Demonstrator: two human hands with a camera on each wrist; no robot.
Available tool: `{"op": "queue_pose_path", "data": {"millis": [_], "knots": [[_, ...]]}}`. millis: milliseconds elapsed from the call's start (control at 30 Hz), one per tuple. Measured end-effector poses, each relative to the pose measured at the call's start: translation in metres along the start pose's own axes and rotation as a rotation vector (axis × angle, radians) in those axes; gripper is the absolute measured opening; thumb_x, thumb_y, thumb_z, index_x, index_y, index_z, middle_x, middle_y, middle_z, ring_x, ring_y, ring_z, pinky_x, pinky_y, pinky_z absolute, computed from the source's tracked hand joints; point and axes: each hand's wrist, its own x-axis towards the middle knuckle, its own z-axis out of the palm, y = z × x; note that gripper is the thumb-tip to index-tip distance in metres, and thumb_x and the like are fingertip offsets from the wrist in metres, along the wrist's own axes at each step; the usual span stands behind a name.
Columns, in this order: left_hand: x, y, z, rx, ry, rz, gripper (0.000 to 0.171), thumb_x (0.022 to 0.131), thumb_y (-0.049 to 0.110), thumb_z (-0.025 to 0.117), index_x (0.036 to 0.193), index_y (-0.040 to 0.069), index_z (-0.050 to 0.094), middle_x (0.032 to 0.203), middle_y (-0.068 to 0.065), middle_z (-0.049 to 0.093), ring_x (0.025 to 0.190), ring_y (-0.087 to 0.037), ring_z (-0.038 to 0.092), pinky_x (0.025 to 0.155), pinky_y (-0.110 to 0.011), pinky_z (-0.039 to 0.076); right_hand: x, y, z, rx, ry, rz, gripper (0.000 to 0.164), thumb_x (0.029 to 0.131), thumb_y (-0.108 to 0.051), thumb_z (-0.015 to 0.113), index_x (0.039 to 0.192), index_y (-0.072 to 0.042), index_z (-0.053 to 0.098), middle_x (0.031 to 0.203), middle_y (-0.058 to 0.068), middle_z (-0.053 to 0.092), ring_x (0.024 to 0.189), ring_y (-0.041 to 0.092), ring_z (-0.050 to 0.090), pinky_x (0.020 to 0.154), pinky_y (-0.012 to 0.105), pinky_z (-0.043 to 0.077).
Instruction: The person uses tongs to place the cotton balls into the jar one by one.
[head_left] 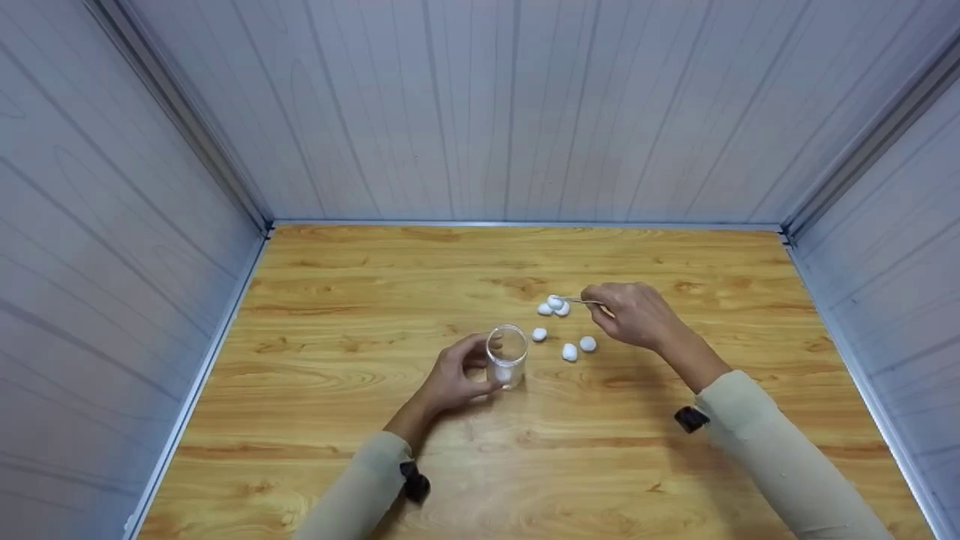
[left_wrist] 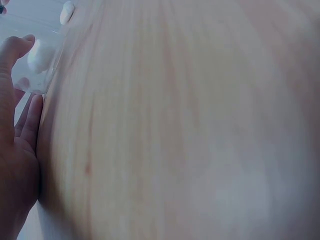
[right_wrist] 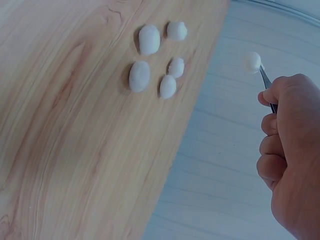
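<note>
My left hand (head_left: 453, 381) holds a clear jar (head_left: 516, 375) from its left side, thumb and fingers around the wall. A white cotton ball (left_wrist: 41, 56) lies low inside the jar, seen through its side in the left wrist view. With curled fingers my right hand (head_left: 636, 313) grips a pair of metal tweezers (right_wrist: 267, 80). Their tips pinch another cotton ball (right_wrist: 253, 61), raised above the table in the right wrist view. Several loose cotton balls (head_left: 570, 352) lie on the table between the jar and my right hand.
The wood-grain table (head_left: 337, 315) is enclosed by a pale panel wall (head_left: 480, 112) at the back and walls at both sides. A dark clip-like piece (head_left: 691, 419) hangs at the right sleeve, and a similar one (head_left: 415, 482) at the left.
</note>
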Motion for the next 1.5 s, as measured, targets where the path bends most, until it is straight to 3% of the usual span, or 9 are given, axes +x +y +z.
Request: {"op": "queue_pose_path", "data": {"millis": [400,1000,1500], "knots": [[0.001,0.001,0.000,0.002,0.005,0.002,0.069,0.086,0.006,0.096,0.147,-0.002,0.066,0.134,-0.025,0.078,0.126,-0.039,0.076,0.108,-0.042,0.069,0.004,-0.011,-0.001,-0.015,0.045,-0.052,0.010,0.104,-0.007,0.076,0.113,-0.005,0.080,0.094,0.011,0.085,0.061,0.018,0.068,0.051,0.034,0.055],[0.000,0.000,0.000,-0.024,-0.018,0.000,0.070,0.087,0.002,0.093,0.151,-0.003,0.062,0.139,-0.027,0.075,0.131,-0.045,0.074,0.111,-0.038,0.068,0.011,-0.032,-0.006,0.006,0.124,-0.161,0.013,0.098,-0.004,0.081,0.110,-0.010,0.078,0.084,0.005,0.080,0.051,0.007,0.042,0.045,0.021,0.034],[0.000,0.001,-0.001,-0.026,-0.010,0.007,0.071,0.087,0.001,0.093,0.150,-0.005,0.062,0.136,-0.029,0.075,0.129,-0.047,0.074,0.110,-0.045,0.068,0.016,-0.052,-0.009,0.031,0.169,-0.249,0.021,0.093,0.000,0.083,0.113,-0.008,0.080,0.081,0.005,0.077,0.051,0.003,0.039,0.048,0.016,0.029]]}}
